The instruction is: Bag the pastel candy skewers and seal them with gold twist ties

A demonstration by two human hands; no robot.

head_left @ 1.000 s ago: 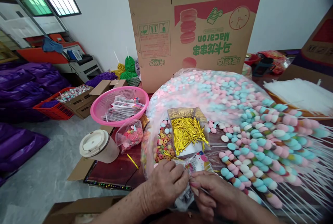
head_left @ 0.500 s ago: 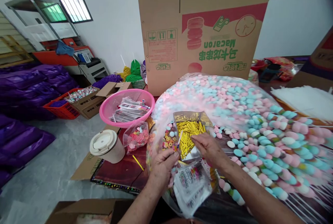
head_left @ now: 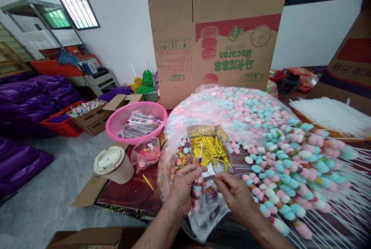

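My left hand [head_left: 184, 187] is closed around a candy skewer in a clear printed bag [head_left: 207, 208], its white stick [head_left: 200, 151] poking up. My right hand [head_left: 236, 193] is pinched at the neck of the same bag, just right of the left hand; whether it holds a gold tie I cannot make out. Behind the hands lies an open packet of gold twist ties [head_left: 210, 149]. Rows of pink, blue and white candy skewers [head_left: 290, 175] lie to the right.
A big clear bag of pink and blue candies [head_left: 232, 106] stands before an upside-down "Macaron" carton [head_left: 214, 40]. To the left are a pink basket of printed bags [head_left: 136, 121], a lidded paper cup [head_left: 113, 164], a small bag of candies [head_left: 146, 154] and a loose gold tie [head_left: 147, 182].
My right hand has come back from the gold twist ties to the neck of the bag. The left hand has kept hold of the bagged skewer. The view shifted slightly.
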